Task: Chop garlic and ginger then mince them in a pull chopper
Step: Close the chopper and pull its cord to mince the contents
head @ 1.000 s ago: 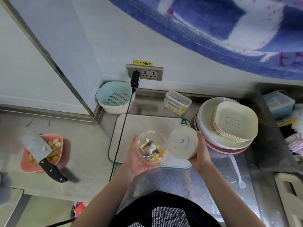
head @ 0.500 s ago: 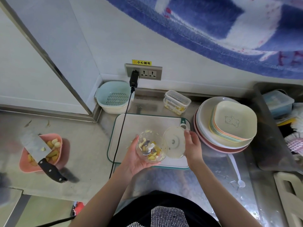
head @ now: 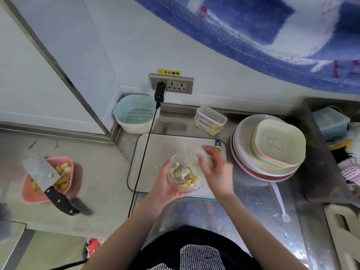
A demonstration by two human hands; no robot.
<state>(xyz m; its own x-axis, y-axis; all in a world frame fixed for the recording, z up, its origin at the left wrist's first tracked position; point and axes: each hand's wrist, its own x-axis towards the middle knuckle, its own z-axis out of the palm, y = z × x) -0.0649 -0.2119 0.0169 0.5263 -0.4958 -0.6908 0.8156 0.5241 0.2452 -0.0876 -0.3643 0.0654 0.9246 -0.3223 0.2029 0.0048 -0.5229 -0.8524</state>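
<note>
A shiny metal tabletop (head: 101, 184) fills the kitchen corner. In the middle of the frame, the left hand (head: 165, 184) cups the clear chopper bowl (head: 184, 174) so it stays steady, mouth up. The blurry right hand (head: 216, 168) grips the lid (head: 196, 151), tilted above the rim.

Two bare forearms reach up from the bottom of the frame, no sleeves visible on either, ending in a bare left hand (head: 167, 184) and right hand (head: 218, 170). At bottom centre, a black garment (head: 194, 248) with a black-and-white woven textured panel.
</note>
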